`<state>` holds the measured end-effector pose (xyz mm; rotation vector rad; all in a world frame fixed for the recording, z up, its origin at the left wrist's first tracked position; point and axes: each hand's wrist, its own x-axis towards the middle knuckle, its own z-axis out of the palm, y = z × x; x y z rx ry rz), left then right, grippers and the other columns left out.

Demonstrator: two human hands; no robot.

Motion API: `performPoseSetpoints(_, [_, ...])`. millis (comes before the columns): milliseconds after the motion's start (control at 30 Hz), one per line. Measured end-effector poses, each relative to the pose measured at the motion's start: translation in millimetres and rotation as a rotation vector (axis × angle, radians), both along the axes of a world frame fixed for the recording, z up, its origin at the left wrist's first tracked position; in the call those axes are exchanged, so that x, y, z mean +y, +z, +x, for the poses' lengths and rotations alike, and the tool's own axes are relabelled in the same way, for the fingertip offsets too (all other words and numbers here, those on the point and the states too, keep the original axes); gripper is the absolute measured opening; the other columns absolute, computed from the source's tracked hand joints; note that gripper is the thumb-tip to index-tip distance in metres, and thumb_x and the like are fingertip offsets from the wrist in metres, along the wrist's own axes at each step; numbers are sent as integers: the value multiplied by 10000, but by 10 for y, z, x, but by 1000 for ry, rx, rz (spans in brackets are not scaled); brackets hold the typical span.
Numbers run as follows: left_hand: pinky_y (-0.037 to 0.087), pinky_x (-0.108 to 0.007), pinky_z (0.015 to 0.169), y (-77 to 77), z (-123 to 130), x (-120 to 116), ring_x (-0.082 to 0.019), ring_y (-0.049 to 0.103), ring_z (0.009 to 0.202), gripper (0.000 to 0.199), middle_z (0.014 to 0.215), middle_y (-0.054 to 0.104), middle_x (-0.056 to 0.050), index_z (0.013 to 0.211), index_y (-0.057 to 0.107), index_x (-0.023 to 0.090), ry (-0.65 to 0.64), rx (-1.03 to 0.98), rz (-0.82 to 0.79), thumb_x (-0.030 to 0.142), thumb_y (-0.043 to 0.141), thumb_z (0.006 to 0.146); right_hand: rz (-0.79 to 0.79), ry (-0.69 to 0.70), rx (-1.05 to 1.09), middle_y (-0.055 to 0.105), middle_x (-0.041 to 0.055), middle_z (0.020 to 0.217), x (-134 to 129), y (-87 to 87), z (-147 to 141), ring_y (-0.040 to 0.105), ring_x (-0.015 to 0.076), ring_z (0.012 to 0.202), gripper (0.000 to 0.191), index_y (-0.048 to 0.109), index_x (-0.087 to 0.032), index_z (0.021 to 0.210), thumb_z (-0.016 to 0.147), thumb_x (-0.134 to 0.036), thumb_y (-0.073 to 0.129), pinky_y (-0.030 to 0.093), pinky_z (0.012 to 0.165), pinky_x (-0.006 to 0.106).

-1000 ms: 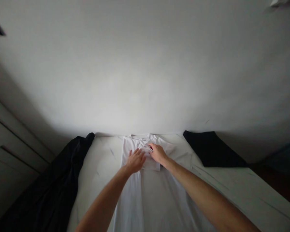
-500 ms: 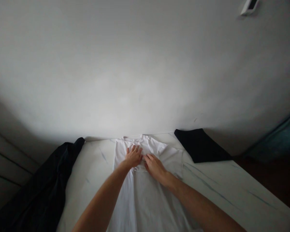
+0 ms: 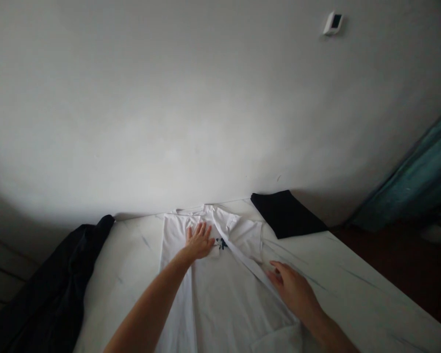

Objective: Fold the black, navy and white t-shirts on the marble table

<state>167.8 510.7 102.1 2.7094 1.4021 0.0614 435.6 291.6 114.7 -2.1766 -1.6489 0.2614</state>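
Observation:
A white short-sleeved shirt (image 3: 220, 289) lies spread on the table with its collar toward the wall. My left hand (image 3: 198, 242) rests flat on the upper chest, fingers spread and holding nothing. Just right of it shows a small dark print (image 3: 221, 243). From the collar a folded strip of the white cloth slants down to the right. Close beside that strip's outer edge is my right hand (image 3: 294, 289), its thumb and forefinger apart. Whether its fingertips touch the cloth is hard to make out.
A folded black cloth (image 3: 286, 215) lies at the table's back right. Dark clothing (image 3: 59, 284) is heaped along the left side. The white marbled table (image 3: 353, 284) meets a pale wall (image 3: 191, 108), where a small white device (image 3: 332, 23) is mounted. A teal curtain-like cloth (image 3: 407, 171) hangs at right.
My right hand has moved from the shirt's chest out to the right and nearer me. The dark print is now uncovered and a slanting fold shows. My left hand stays on the chest.

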Motion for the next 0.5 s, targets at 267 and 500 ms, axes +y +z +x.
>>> performPoseSetpoints(267, [143,-700,1179,8,260,-167,-336,167,1537,626,1654,254,-139,1549,302,243,-28,-57,-6,540,279,999,-92,23,116,755,83,889,-172,61,0,709,243,860,397,691,-200,1086,942,-484,456,473,754,323])
performPoseSetpoints(500, [179,-658,1190,32,310,-276,-324,180,1535,620,1650,262,-140,1561,275,251,12,-58,40,496,346,996,-63,12,-146,715,136,1101,845,263,150,671,252,1040,309,657,-167,1161,965,-356,511,459,827,299])
